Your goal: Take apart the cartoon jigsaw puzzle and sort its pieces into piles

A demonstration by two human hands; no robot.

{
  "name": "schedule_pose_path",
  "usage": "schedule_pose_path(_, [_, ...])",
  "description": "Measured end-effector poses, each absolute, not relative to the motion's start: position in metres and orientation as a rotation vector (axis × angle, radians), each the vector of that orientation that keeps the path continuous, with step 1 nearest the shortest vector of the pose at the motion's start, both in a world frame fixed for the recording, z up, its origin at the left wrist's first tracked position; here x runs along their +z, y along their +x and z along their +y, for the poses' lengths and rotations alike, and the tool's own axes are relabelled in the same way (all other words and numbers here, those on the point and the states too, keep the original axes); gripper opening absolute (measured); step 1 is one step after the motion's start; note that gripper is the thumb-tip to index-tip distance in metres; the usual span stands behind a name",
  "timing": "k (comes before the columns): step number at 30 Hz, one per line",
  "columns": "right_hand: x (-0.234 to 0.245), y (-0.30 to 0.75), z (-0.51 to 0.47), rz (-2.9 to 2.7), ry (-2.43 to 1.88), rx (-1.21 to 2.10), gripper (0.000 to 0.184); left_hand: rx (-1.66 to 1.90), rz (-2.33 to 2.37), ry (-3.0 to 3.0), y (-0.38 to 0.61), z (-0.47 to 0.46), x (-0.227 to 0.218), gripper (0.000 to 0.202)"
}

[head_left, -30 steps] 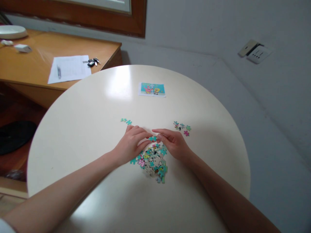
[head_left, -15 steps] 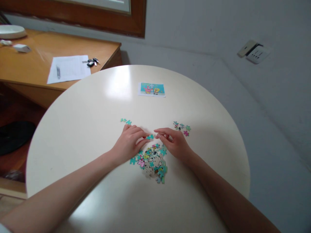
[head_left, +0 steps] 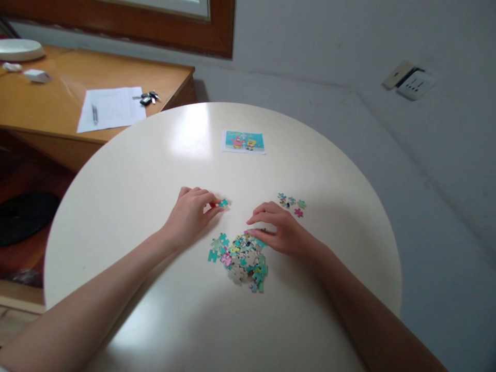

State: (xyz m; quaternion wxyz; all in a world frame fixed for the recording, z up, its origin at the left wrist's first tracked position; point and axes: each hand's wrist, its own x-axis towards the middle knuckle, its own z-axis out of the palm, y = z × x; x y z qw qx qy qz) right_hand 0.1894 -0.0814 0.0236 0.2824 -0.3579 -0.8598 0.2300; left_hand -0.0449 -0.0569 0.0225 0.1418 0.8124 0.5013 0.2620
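My left hand [head_left: 194,209] pinches a teal puzzle piece [head_left: 223,203] between thumb and fingers, just above the white table. My right hand [head_left: 279,227] has its thumb and fingers apart, over the far right side of a heap of puzzle pieces [head_left: 244,261]; it shows nothing in its grasp. Teal, grey, pink and yellow pieces overlap in the heap. A small group of loose pieces [head_left: 291,200], one of them pink, lies beyond my right hand. The teal pieces earlier seen at the left are now hidden behind my left hand.
The round white table [head_left: 116,206] holds a picture card [head_left: 244,141] with cartoon figures at its far side. On the wooden desk [head_left: 116,64] at the left are a paper sheet [head_left: 110,111] and keys [head_left: 150,97]. A grey wall [head_left: 310,62] borders the table's right side.
My left hand has moved left and slightly away from me with the teal puzzle piece. My right hand has shifted slightly and its fingers have opened wider over the heap.
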Motion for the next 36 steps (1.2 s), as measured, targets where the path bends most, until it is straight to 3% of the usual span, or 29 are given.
schedule_pose_path(17, [0.026,0.186,-0.081,-2.286,-0.908,0.839,0.012,0.596,1.385,2.354,-0.037,-0.062,0.026,0.016])
schedule_pose_path(23, [0.023,0.19,-0.082,-2.028,-1.101,1.042,0.013,0.612,1.348,2.378,-0.038,-0.061,0.021,0.019])
schedule_pose_path(30, [0.024,0.217,-0.063,-1.799,-1.434,0.656,0.009,0.605,1.36,2.353,-0.038,-0.06,0.019,0.019])
schedule_pose_path(36, [0.019,0.225,-0.058,-1.814,-1.585,0.592,0.006,0.612,1.333,2.362,-0.038,-0.061,0.02,0.021])
